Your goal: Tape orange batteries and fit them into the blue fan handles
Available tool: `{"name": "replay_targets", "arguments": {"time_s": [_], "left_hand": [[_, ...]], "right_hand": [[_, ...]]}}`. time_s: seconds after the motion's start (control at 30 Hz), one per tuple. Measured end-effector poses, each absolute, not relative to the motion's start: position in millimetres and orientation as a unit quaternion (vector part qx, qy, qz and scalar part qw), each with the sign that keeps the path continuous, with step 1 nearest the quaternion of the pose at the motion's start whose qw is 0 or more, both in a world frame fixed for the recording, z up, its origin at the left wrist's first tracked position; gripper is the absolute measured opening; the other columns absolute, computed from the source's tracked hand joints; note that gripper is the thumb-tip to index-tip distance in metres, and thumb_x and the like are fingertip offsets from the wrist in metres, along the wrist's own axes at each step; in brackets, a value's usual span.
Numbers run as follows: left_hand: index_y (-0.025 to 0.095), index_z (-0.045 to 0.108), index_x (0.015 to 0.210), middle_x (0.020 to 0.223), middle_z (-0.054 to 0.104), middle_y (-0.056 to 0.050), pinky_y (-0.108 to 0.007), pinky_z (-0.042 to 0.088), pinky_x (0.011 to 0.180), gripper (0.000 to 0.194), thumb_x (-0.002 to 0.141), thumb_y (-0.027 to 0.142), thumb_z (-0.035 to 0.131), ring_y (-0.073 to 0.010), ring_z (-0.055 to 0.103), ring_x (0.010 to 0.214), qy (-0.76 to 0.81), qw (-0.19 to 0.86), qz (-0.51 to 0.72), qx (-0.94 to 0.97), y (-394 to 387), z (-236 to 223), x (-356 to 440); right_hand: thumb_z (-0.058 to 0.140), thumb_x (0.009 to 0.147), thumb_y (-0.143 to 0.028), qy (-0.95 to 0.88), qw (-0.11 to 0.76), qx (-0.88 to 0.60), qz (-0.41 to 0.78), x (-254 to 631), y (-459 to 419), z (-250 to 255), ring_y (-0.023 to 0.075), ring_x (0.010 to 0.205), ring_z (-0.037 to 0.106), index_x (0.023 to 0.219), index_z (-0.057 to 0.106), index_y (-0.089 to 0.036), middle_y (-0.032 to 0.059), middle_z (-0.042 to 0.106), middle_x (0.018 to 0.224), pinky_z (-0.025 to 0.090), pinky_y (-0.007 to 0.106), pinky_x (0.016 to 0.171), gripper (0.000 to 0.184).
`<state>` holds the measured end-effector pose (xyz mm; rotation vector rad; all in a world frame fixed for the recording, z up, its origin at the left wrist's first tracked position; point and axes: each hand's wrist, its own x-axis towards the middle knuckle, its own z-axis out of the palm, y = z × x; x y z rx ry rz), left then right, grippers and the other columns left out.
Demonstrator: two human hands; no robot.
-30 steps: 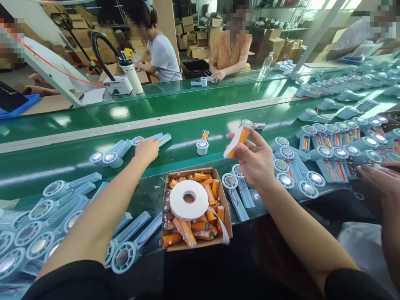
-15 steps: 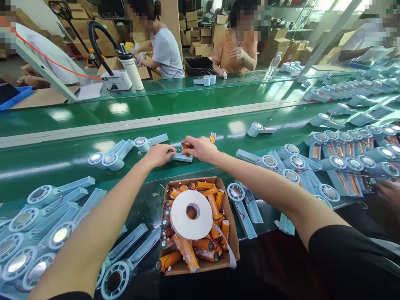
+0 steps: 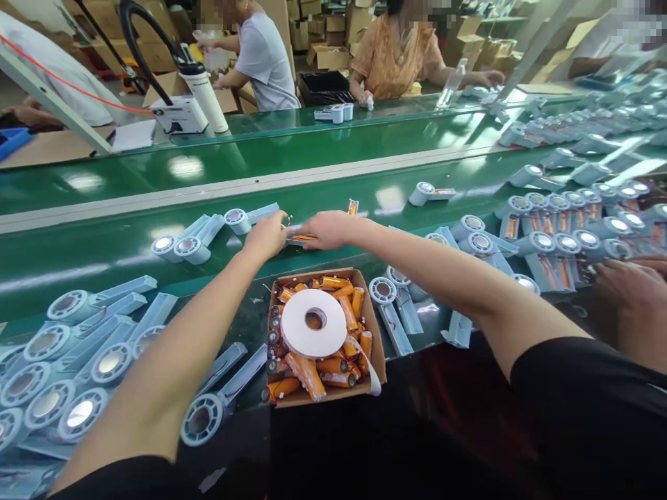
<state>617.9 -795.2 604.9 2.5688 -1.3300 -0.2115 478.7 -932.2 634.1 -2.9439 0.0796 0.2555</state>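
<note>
Between my hands, over the green belt, is a light-blue handheld fan housing with an orange battery pack lying in its handle. My left hand is closed at the left end of the housing, with thin wire ends poking up by its fingertips. My right hand is closed around the right part of the handle, over the battery, and hides that end. Just below stands a cardboard box full of orange battery packs. A roll of white tape lies on top of them, its loose end hanging over the rim.
Fan housings crowd the left side, and more lie to the right. Another housing with a battery rests on the belt. Co-workers sit across the line; a neighbour's hand works at far right. A bottle stands beyond.
The battery pack, earlier in my right fingers above the housing, now lies in the handle. My right hand has come down over it. The view has shifted; a co-worker opposite has reached out an arm.
</note>
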Motion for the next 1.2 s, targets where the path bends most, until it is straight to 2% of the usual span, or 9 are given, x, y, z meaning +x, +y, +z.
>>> {"name": "replay_targets", "arguments": {"time_s": [0.17,0.3,0.4,0.53,0.6,0.73,0.83,1.0,1.2], "left_hand": [[0.022,0.070,0.133,0.143,0.069,-0.012,-0.047,0.048,0.120,0.049,0.092,0.051,0.069,-0.0320,0.059,0.138,-0.731,0.141,-0.094,0.661,-694.6,622.7,539.2],[0.021,0.069,0.134,0.130,0.076,-0.009,-0.049,0.053,0.115,0.042,0.092,0.021,0.067,-0.0351,0.059,0.138,-0.770,0.078,0.002,0.633,-629.7,619.0,491.0],[0.017,0.065,0.136,0.123,0.076,-0.014,-0.052,0.056,0.109,0.043,0.094,0.014,0.060,-0.0388,0.058,0.137,-0.731,0.123,0.110,0.662,-605.2,620.5,486.4],[0.022,0.054,0.152,0.125,0.074,-0.015,-0.064,0.052,0.115,0.058,0.095,0.020,0.065,-0.0443,0.053,0.144,-0.664,0.180,0.196,0.698,-577.3,627.9,489.6],[0.027,0.050,0.155,0.127,0.072,-0.014,-0.067,0.051,0.116,0.062,0.096,0.017,0.063,-0.0446,0.051,0.147,-0.632,0.198,0.206,0.720,-564.1,627.0,487.4],[0.028,0.052,0.152,0.125,0.071,-0.013,-0.067,0.053,0.113,0.060,0.095,0.014,0.063,-0.0444,0.051,0.147,-0.591,0.226,0.220,0.742,-546.4,617.4,480.3],[0.022,0.059,0.144,0.123,0.072,-0.014,-0.061,0.055,0.112,0.052,0.093,0.011,0.064,-0.0432,0.053,0.145,-0.592,0.226,0.223,0.740,-541.2,613.4,476.8],[0.018,0.063,0.140,0.119,0.074,-0.015,-0.061,0.052,0.117,0.052,0.089,0.005,0.066,-0.0415,0.057,0.140,-0.615,0.212,0.234,0.722,-545.7,615.9,473.4],[0.023,0.063,0.142,0.114,0.076,-0.011,-0.056,0.058,0.106,0.057,0.089,0.002,0.066,-0.0413,0.057,0.136,-0.644,0.184,0.248,0.700,-562.4,619.2,473.3]], "right_hand": [[0.063,0.104,-0.053,0.039,0.235,-0.969,0.062,352.6,-894.6,651.6,0.0172,0.071,0.066,0.098,0.082,-0.018,0.0067,0.079,0.084,0.041,0.030,0.067,0.041],[0.070,0.101,-0.046,0.048,0.154,-0.975,0.151,294.1,-838.8,633.5,0.0215,0.071,0.071,0.082,0.078,-0.018,0.0098,0.080,0.085,0.032,0.031,0.057,0.035],[0.060,0.106,-0.028,-0.073,0.223,-0.968,0.087,277.8,-812.9,627.5,0.0188,0.074,0.073,0.085,0.079,-0.018,0.0077,0.080,0.085,0.040,0.030,0.060,0.030],[0.057,0.111,-0.034,-0.269,0.393,-0.879,0.027,276.7,-802.8,627.6,0.0136,0.079,0.072,0.110,0.082,-0.025,0.0028,0.080,0.087,0.047,0.024,0.063,0.027],[0.057,0.111,-0.030,-0.263,0.361,-0.895,0.010,291.1,-804.8,621.3,0.0164,0.090,0.072,0.124,0.080,-0.025,0.0067,0.080,0.101,0.053,0.025,0.075,0.027],[0.060,0.107,-0.020,-0.229,0.242,-0.943,-0.009,334.8,-811.1,599.0,0.0285,0.124,0.061,0.131,0.078,-0.030,0.0127,0.069,0.144,0.052,0.048,0.106,0.031],[0.066,0.106,-0.030,-0.248,0.377,-0.892,-0.030,351.9,-813.0,590.1,0.0273,0.127,0.063,0.117,0.081,-0.023,0.0109,0.075,0.134,0.049,0.049,0.114,0.020],[0.060,0.105,-0.060,-0.011,0.690,-0.708,-0.149,341.8,-818.9,607.3,0.0232,0.103,0.077,0.137,0.070,-0.019,0.0101,0.081,0.110,0.063,0.039,0.094,0.053],[0.075,0.095,-0.039,0.041,0.599,-0.794,-0.096,328.3,-821.9,649.3,0.0146,0.074,0.064,0.102,0.073,-0.019,-0.0029,0.070,0.075,0.051,0.026,0.070,0.021]]}}
